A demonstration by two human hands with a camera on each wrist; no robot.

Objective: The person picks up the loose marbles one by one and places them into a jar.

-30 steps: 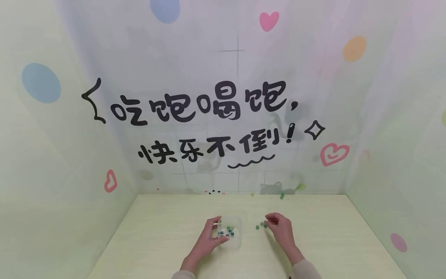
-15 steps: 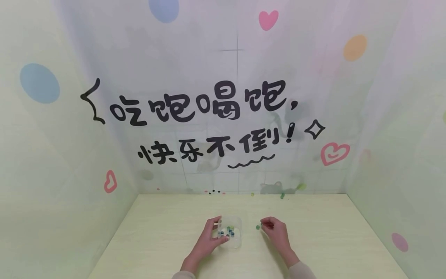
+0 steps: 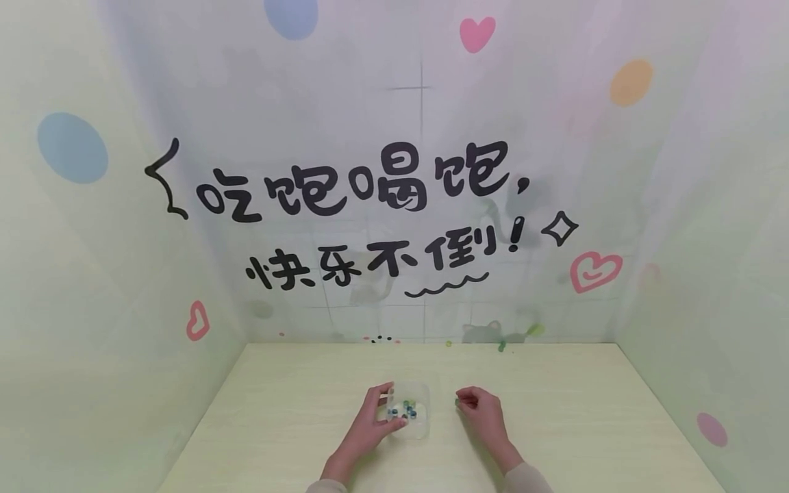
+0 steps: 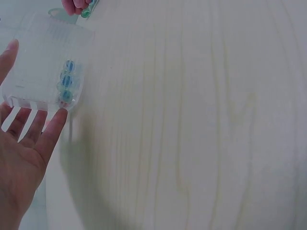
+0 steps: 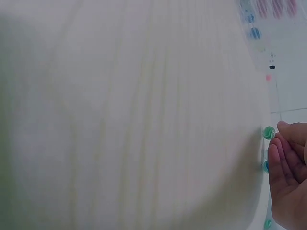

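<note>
1. Here's the ground, and pale tabletop (image 3: pixel 277 411) fills the lower frame; its straight far edge meets the printed wall (image 3: pixel 345 130), and the side edges flare toward the lower corners; wood stretches away left of my left hand (image 3: pixel 372 422) and right of my right hand (image 3: pixel 487 413), with a narrower lane between.
2. Now the materials; a see-through, round-cornered box (image 3: pixel 418 430) sits lower centre, smooth-walled; blue and green marbles (image 3: pixel 411 412) cluster inside, glassy; the wood shows long fine grain; black characters (image 3: pixel 392 260), hearts (image 3: pixel 477 33) and coloured ovals (image 3: pixel 72 147) decorate the wall.
3. And the pose; my left arm slants up from the lower edge, fingers spread along the box's left side, thumb near its front, gripping it; my right slants up too, knuckles bent, thumb and fingertips pinching a green marble (image 5: pixel 269 133), right of the box and apart from it; a blue one (image 5: pixel 266 166) shows past those fingers; whether they touch it, I can't tell.
</note>
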